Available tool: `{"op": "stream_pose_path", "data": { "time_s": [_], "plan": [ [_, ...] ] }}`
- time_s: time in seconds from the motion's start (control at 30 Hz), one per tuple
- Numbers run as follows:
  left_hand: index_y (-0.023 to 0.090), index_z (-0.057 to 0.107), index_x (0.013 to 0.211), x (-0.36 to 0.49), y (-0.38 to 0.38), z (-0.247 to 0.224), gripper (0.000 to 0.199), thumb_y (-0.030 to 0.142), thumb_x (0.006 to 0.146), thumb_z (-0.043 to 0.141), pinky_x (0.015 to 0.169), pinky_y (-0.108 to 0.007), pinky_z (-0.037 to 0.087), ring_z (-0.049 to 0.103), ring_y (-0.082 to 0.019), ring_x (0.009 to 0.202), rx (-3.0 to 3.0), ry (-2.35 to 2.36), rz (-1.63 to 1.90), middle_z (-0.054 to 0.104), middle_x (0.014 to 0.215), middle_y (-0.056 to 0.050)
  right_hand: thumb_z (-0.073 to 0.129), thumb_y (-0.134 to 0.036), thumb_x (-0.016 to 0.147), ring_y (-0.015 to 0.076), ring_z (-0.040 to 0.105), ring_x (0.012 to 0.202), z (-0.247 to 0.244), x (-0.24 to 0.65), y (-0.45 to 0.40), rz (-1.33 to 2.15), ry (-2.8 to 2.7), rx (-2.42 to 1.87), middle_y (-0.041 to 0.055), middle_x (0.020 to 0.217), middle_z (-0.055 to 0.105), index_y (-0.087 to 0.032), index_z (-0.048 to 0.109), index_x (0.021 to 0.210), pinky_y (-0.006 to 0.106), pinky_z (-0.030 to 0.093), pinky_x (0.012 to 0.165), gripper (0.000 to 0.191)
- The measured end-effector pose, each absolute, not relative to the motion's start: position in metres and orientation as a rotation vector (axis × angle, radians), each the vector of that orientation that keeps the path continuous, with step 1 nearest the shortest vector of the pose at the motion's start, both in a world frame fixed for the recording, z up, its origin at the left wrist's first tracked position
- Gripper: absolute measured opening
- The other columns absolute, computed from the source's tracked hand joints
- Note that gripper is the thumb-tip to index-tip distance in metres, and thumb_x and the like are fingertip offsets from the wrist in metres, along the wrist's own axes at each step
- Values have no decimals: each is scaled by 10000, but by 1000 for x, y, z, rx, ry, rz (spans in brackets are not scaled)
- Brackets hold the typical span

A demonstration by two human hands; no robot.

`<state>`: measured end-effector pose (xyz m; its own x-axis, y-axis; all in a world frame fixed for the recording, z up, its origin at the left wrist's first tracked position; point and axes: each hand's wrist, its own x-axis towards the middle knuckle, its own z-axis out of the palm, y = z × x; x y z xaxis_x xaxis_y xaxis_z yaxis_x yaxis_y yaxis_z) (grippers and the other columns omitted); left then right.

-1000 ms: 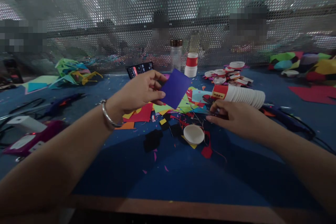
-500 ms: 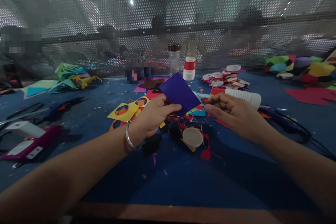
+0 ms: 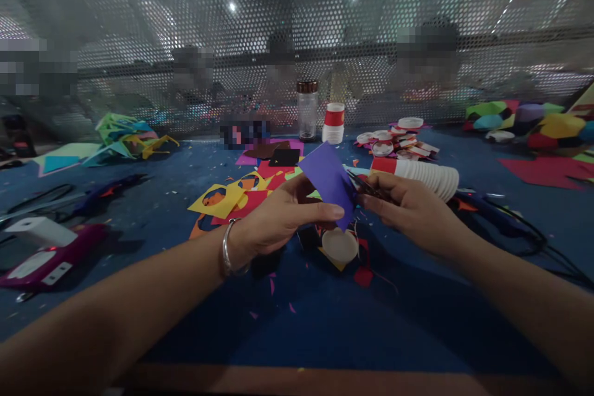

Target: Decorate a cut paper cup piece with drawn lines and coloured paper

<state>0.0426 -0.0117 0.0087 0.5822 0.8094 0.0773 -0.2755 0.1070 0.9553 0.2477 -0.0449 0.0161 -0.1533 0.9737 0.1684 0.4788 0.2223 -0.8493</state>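
Between finger and thumb, my left hand (image 3: 283,218) grips a purple sheet of paper (image 3: 325,176), tilted with a corner up. My right hand (image 3: 411,207) is closed around dark scissors (image 3: 363,184), whose blades meet the paper's right edge; the handles are mostly hidden by the fingers. Below the paper, a pale round disc (image 3: 340,245), perhaps a cut cup bottom, rests on the table among red, yellow and black paper scraps. Left of it lie yellow sheets (image 3: 213,201) with round holes cut out.
A stack of paper cups (image 3: 422,176) lies right of the paper, another stack (image 3: 333,124) stands near a clear jar (image 3: 307,114). Cut cup pieces (image 3: 399,137) pile up behind. Glue guns (image 3: 109,192) with cables flank both sides; a magenta power strip (image 3: 58,257) sits left.
The purple paper has shifted slightly right and turned in my left hand. My right hand has brought the scissors against its right edge.
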Motion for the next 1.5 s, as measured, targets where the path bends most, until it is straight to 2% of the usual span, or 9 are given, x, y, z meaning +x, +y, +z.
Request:
{"op": "stream_pose_path", "data": {
  "time_s": [0.1, 0.2, 0.5, 0.7, 0.83, 1.03, 1.2, 1.37, 1.5],
  "plan": [
    [183, 642, 823, 43, -15, 9, 260, 125, 632, 808, 630, -270, 528, 626, -114, 627, 1200, 538, 851, 662, 745, 29, 644, -484, 847, 201, 622, 812, 14, 244, -45, 881, -1753, -1316, 35, 854, 666, -202, 629, 927, 335, 500, 747, 294],
    [182, 644, 797, 44, -16, 11, 239, 103, 625, 790, 607, -264, 520, 615, -104, 592, 1165, 528, 845, 661, 726, 36, 648, -429, 850, 243, 646, 941, 11, 241, -46, 879, -1754, -1287, 54, 928, 706, -216, 629, 974, 375, 507, 847, 247],
    [150, 614, 748, 47, -11, 6, 305, 142, 620, 891, 752, -226, 531, 678, -88, 740, 973, 492, 938, 699, 773, 38, 628, -413, 867, 196, 609, 778, 11, 237, -49, 701, -1754, -1252, 35, 784, 667, -209, 608, 842, 301, 493, 693, 207],
    [144, 594, 776, 47, -10, 4, 347, 172, 607, 895, 829, -238, 528, 682, -82, 748, 992, 568, 981, 666, 745, 55, 640, -399, 884, 113, 436, 575, 11, 237, -52, 817, -1645, -1166, -23, 693, 533, -212, 595, 829, 244, 351, 509, 200],
    [147, 570, 761, 46, -9, 1, 305, 146, 636, 849, 701, -217, 510, 640, -73, 677, 1148, 740, 1039, 643, 716, 44, 658, -433, 890, 74, 310, 513, 5, 238, -51, 986, -1480, -1128, -60, 644, 419, -204, 571, 827, 221, 262, 452, 252],
    [197, 481, 766, 44, -8, 0, 398, 185, 623, 852, 483, -206, 442, 558, -70, 520, 1283, 833, 1127, 579, 650, 78, 734, -452, 834, 51, 263, 480, 3, 238, -49, 1092, -1319, -1128, -86, 612, 370, -198, 553, 826, 210, 197, 415, 313],
    [178, 595, 900, 44, -11, 3, 328, 221, 675, 831, 432, -209, 405, 536, -87, 476, 1350, 815, 985, 638, 627, 36, 748, -504, 804, 46, 250, 468, 3, 240, -48, 1025, -1359, -1181, -92, 596, 389, -185, 586, 874, 217, 190, 416, 365],
    [161, 645, 750, 45, -16, 3, 216, 343, 781, 757, 412, -203, 367, 525, -82, 442, 1370, 823, 848, 618, 576, 14, 750, -567, 772, 63, 267, 494, 6, 239, -49, 930, -1495, -1235, -84, 600, 380, -177, 610, 861, 237, 202, 436, 424],
    [163, 655, 730, 45, -16, 2, 199, 328, 805, 736, 383, -181, 315, 518, -70, 430, 1308, 860, 874, 594, 554, 30, 700, -597, 815, 72, 269, 517, 8, 239, -49, 873, -1561, -1244, -67, 639, 385, -190, 594, 821, 251, 222, 465, 421]
  ]
}}
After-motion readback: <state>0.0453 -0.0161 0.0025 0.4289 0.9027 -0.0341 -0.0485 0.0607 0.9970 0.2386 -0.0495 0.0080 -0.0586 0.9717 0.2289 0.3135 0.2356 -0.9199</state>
